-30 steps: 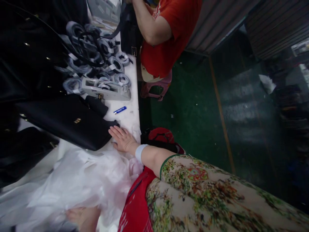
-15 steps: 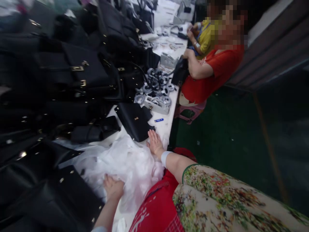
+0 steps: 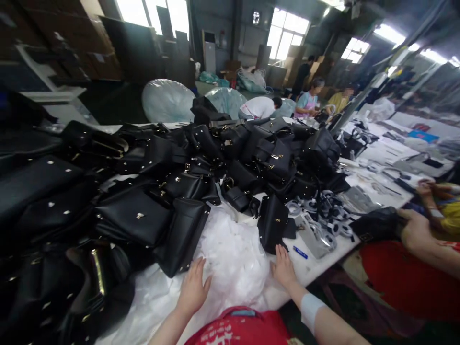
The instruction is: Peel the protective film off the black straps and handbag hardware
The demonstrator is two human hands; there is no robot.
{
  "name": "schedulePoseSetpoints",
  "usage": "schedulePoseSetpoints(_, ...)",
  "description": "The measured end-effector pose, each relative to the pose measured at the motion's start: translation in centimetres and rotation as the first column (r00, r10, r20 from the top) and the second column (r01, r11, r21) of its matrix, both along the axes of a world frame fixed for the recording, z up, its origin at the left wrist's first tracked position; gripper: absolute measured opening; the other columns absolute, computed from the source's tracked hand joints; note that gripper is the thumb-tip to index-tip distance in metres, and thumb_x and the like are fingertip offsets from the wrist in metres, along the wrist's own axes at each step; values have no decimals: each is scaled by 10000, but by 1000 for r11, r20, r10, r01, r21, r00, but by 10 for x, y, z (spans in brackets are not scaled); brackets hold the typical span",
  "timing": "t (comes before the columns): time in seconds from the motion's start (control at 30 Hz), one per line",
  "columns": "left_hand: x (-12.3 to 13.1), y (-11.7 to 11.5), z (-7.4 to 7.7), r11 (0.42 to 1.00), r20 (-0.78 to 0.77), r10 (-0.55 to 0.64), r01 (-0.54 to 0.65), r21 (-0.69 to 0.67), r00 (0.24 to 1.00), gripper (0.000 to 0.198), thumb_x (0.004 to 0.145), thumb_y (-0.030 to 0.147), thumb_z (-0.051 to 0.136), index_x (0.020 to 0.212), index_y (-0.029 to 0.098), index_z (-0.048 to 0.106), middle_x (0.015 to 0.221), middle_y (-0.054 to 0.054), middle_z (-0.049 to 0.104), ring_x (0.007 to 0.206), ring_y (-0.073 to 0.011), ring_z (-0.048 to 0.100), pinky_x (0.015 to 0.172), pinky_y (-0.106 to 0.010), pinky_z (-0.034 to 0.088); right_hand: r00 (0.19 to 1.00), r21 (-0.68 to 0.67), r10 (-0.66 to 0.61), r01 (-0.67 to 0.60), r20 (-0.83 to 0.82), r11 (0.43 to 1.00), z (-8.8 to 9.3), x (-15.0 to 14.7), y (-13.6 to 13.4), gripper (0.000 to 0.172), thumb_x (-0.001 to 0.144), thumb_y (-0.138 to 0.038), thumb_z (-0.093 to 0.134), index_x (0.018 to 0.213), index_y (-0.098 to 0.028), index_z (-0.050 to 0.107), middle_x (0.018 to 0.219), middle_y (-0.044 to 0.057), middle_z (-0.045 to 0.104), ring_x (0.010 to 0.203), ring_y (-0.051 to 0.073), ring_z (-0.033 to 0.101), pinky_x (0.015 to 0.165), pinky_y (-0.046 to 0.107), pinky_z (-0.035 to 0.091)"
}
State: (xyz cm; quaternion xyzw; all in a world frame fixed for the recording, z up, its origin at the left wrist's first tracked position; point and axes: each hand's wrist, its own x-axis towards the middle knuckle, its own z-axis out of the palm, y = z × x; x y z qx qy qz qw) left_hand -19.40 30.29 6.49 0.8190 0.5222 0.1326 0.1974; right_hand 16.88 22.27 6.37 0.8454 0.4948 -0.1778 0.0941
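Heap of black bags (image 3: 136,211), gold fittings. Black bag (image 3: 185,230), long axis slanting from far right to near left; its near end just beside the left hand. Left hand (image 3: 193,290): palm down, fingers extended, thumb apart, at the sheeting's left. Red garment (image 3: 232,330), white lettering illegible. White plastic sheeting (image 3: 233,254), crumpled, between both hands. Clasped black bag (image 3: 269,225), long axis running away from the wearer, near end by the right hand. Right hand (image 3: 283,268): flat, fingers extended. Blue stick (image 3: 300,252), pale print too small to read. White table (image 3: 316,270): bare strip between grey holder (image 3: 309,235) and slanting near edge.
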Motion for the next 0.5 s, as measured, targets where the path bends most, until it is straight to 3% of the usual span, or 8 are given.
schedulePoseSetpoints(0.07, -10, -16, 3, 998, 59, 56, -54, -44, 997, 477, 891, 358, 420, 1296, 119, 501, 1346, -163, 571, 1269, -276, 524, 1085, -460, 428, 995, -83, 96, -99, -42, 992, 28, 14, 25, 695, 760, -217, 559, 1431, -76, 441, 1501, 163, 386, 1396, 298, 340, 1144, 374, 274)
schedulePoseSetpoints(0.17, -21, -32, 8, 984, 104, 145, -133, -115, 984, 454, 883, 370, 433, 1266, 146, 531, 1304, -138, 609, 1231, -271, 560, 1075, -449, 448, 980, -113, 188, -194, -63, 974, 71, 32, 84, 396, 729, -244, 627, 1090, -106, 713, 1108, 207, 678, 1095, 347, 609, 981, 406, 429)
schedulePoseSetpoints(0.23, -27, -38, 10, 971, 111, 191, -171, -167, 975, 451, 881, 371, 424, 1246, 138, 548, 1285, -138, 624, 1221, -271, 569, 1070, -442, 457, 970, -53, 237, -240, -49, 969, 95, 32, 133, 331, 817, -362, 570, 1008, -145, 730, 997, 175, 703, 1015, 324, 637, 931, 394, 444)
schedulePoseSetpoints(0.3, -31, -41, 11, 956, 115, 225, -197, -218, 968, 452, 879, 369, 415, 1234, 128, 555, 1284, -146, 624, 1219, -270, 572, 1069, -441, 456, 958, 59, 284, -283, -21, 957, 111, 19, 182, 444, 894, -466, 465, 1181, -183, 650, 1164, 135, 659, 1125, 279, 586, 977, 348, 405)
schedulePoseSetpoints(0.4, -36, -41, 11, 934, 124, 264, -221, -282, 956, 464, 879, 374, 402, 1238, 120, 549, 1291, -155, 618, 1219, -267, 572, 1071, -443, 448, 950, 183, 309, -310, 32, 933, 113, -20, 240, 726, 841, -530, 550, 1440, -158, 378, 1427, 134, 468, 1321, 267, 410, 1075, 327, 303)
schedulePoseSetpoints(0.47, -37, -40, 12, 922, 128, 277, -226, -313, 952, 475, 878, 378, 397, 1240, 111, 549, 1295, -162, 614, 1220, -268, 570, 1074, -443, 442, 958, 204, 281, -288, 61, 936, 102, -47, 261, 914, 733, -497, 689, 1460, -90, 312, 1428, 201, 443, 1334, 330, 371, 1088, 398, 276)
schedulePoseSetpoints(0.5, -37, -40, 13, 919, 130, 280, -227, -324, 951, 477, 876, 378, 397, 1238, 110, 552, 1297, -164, 613, 1221, -269, 569, 1077, -445, 439, 963, 205, 260, -270, 71, 941, 95, -58, 268, 925, 698, -456, 730, 1436, -59, 340, 1385, 235, 474, 1314, 362, 385, 1078, 438, 277)
